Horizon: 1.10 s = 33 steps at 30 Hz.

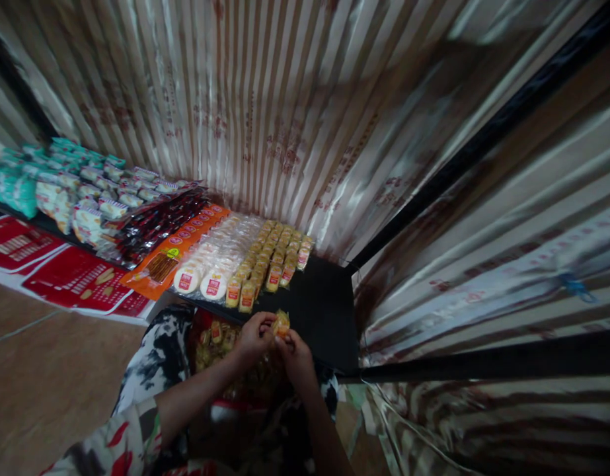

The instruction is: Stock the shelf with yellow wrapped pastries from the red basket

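Note:
My left hand point(254, 340) and my right hand point(295, 354) meet just in front of a black shelf point(324, 311). Both have their fingers pinched on one small yellow snack packet point(281, 324), held between them at the shelf's front edge. On the shelf behind lie rows of the same yellow packets point(272, 261), with round white packets point(210, 264) to their left. Below my hands a clear bag with more yellow packets point(215, 340) rests against my lap.
Further left on the shelf lie an orange packet point(166, 261), dark red packets point(158, 225) and teal and white packets point(61, 188). Red printed sheets point(71, 277) hang at the shelf front. Striped foil walls point(305, 112) close in behind and to the right.

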{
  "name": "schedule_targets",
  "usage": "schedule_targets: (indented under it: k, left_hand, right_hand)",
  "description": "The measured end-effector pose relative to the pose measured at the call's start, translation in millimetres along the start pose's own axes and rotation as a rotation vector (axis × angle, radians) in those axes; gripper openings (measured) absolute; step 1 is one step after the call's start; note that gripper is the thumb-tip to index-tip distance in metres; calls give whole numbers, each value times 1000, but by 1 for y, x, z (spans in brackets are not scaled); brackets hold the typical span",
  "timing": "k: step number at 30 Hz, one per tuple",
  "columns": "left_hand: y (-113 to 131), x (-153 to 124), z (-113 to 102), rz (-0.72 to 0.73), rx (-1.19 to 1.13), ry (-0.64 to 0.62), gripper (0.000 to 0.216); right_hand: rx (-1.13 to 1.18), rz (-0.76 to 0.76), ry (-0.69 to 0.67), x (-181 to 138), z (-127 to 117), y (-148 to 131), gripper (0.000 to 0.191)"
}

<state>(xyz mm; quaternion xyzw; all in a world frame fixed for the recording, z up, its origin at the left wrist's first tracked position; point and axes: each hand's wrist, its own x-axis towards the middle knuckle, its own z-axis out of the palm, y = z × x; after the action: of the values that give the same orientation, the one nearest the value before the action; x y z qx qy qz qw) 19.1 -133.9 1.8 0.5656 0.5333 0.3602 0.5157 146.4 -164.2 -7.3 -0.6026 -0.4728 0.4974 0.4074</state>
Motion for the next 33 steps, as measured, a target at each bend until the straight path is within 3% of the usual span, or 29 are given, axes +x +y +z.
schedule_targets:
  k: [6, 12, 21, 28, 33]
  left_hand:
    - [20, 20, 21, 135, 148, 40, 34]
    - [30, 41, 49, 49, 369, 24, 43]
    - [33, 89, 76, 27, 232, -28, 45]
    - [41, 117, 84, 3, 217, 16, 49]
    - [28, 130, 92, 15, 241, -1, 53]
  right_hand:
    - [138, 34, 96, 26, -22, -3, 38]
    - [40, -56, 288, 65, -41, 15, 43]
    - [-178, -144, 448, 134, -57, 8, 45]
    - [-222, -316, 402, 169, -58, -5, 41]
    - [-307, -313, 383, 184, -56, -3, 42]
